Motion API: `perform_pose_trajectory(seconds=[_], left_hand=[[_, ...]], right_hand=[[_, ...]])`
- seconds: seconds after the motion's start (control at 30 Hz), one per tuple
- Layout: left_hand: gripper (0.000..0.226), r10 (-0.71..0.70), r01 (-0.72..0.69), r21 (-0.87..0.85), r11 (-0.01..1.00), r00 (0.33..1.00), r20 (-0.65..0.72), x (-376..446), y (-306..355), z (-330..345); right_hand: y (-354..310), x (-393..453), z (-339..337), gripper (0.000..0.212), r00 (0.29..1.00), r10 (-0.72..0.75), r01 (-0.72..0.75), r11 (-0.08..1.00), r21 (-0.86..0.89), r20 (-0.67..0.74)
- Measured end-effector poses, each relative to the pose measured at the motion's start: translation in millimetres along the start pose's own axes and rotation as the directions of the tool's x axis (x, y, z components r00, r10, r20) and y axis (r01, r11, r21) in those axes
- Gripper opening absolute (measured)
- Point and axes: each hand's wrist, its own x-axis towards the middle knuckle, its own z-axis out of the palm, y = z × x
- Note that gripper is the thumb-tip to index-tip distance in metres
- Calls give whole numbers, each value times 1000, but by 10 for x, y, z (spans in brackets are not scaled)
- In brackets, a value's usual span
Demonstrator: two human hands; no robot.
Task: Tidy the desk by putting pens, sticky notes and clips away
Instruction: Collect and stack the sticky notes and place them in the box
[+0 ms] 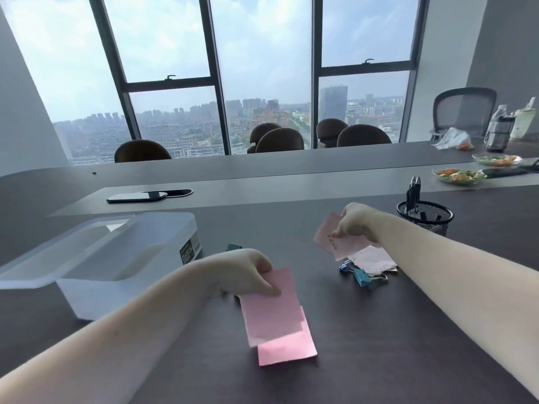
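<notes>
My left hand (248, 271) pinches a pink sticky note (269, 307) by its top edge; the note hangs over a second pink note (288, 349) lying flat on the dark desk. My right hand (354, 220) holds a pale pink sticky note (335, 240) with writing on it, lifted just above a white note (372, 260). Blue and teal binder clips (361, 274) lie in a small heap beside that white note. Another teal clip (233, 246) peeks out behind my left hand. A black mesh pen cup (425, 217) with pens in it stands at the right.
An open translucent plastic box (116, 258) with its lid flipped to the left sits at the left. A phone (137, 196) lies further back. Plates of salad (459, 176), bottles and a bag stand at the far right. Chairs line the desk's far side.
</notes>
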Motion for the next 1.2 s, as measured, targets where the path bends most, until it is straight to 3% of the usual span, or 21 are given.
perform_pose_trajectory(seconds=[0.13, 0.3, 0.43, 0.57, 0.67, 0.73, 0.93, 1.03, 1.2], left_hand=[[19, 22, -21, -22, 1000, 999, 48, -29, 75, 196], [24, 19, -19, 3, 1000, 999, 33, -58, 134, 273], [31, -2, -1, 41, 999, 998, 65, -118, 178, 317], [54, -52, 37, 140, 989, 994, 98, -229, 264, 346], [88, -87, 38, 299, 954, 984, 153, -265, 276, 414], [96, -84, 21, 367, 930, 984, 157, -258, 258, 458], [96, -118, 46, 401, 915, 981, 156, -258, 319, 455], [80, -91, 15, 472, 882, 986, 139, -255, 361, 454], [66, -85, -3, 436, 900, 980, 181, -208, 315, 442]], right_hand=[[63, -68, -180, 26, 998, 54, -54, 999, -3, 41], [167, -136, -297, 52, 992, 103, -98, 992, -74, 74], [246, -229, -235, 45, 987, 106, -83, 981, -177, 124], [264, -349, -157, 32, 988, 87, -43, 945, -323, 124], [296, -383, -113, 43, 988, 98, -43, 920, -390, 122], [346, -361, -86, 49, 982, 120, -52, 912, -406, 143], [432, -256, -76, 59, 975, 150, -77, 920, -384, 162], [449, -245, -80, 63, 975, 149, -77, 922, -380, 164], [475, -191, -86, 68, 975, 137, -60, 920, -388, 175]])
